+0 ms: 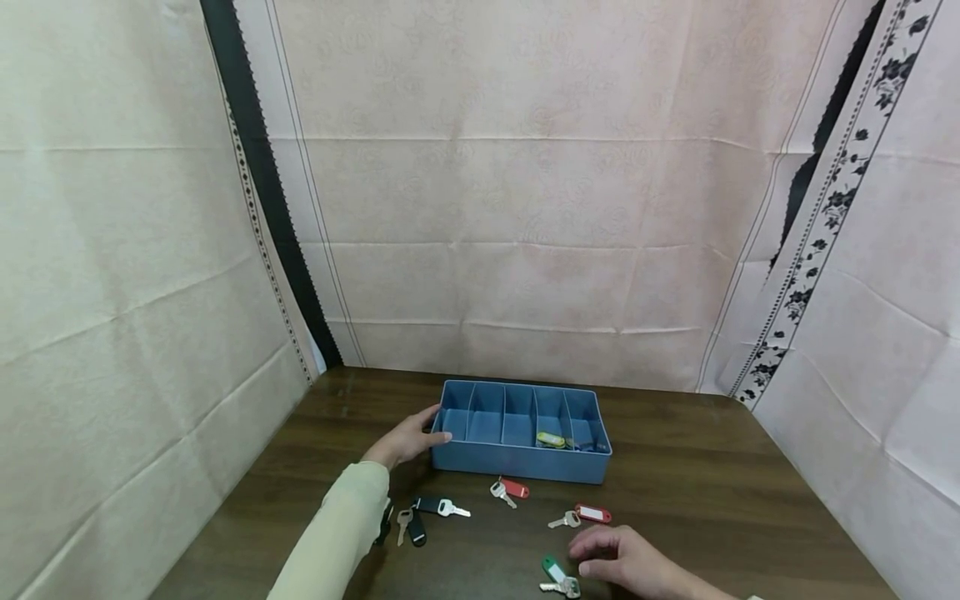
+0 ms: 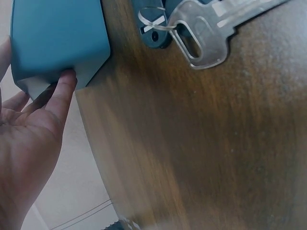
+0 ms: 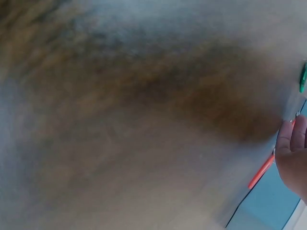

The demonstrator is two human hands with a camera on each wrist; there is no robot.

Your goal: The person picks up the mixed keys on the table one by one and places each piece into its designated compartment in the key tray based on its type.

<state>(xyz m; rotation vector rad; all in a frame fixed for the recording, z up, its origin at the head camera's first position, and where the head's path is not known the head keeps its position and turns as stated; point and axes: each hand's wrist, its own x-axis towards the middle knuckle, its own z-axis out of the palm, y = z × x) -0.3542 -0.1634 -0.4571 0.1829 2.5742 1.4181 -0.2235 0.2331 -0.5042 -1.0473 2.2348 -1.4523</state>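
My left hand (image 1: 405, 437) grips the left end of a blue divided box (image 1: 517, 461), its thumb on the front rim. In the left wrist view, fingers reach around the corner of the box (image 2: 60, 33). At the lower right, my right hand (image 1: 626, 562) hovers low with loosely bent fingers, just right of a green key tag (image 1: 553, 569) with keys (image 1: 562, 588). Nothing shows between those fingers. A red key tag (image 1: 592, 513) with a key (image 1: 566, 520) lies just beyond its fingertips.
Another red-tagged key (image 1: 501, 492) lies before the box. Black tags (image 1: 417, 530) with keys (image 1: 453, 508) lie near the left forearm. Inside the box's right-hand compartments are a yellow-green tag (image 1: 551, 439) and a blue tag (image 1: 588, 447). Pale cloth (image 1: 525, 208) hangs around the wooden table (image 1: 712, 483).
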